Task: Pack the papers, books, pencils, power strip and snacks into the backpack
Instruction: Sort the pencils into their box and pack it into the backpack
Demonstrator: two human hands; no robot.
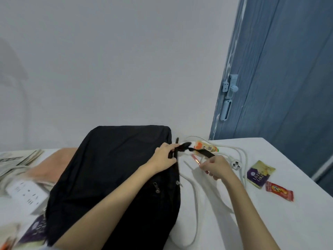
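On the table [297,222], the left hand [164,157] gripped the backpack [111,170] strap [183,147] while the right hand [217,166] pinched a pencil [196,161] beside the cord [195,201].

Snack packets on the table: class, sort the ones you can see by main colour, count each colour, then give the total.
Purple and gold: 2, one layer cake packet right of the backpack, one blurred purple packet at its left
Red: 1, the red packet
Orange: 1, the orange packet by the strap
Total: 4
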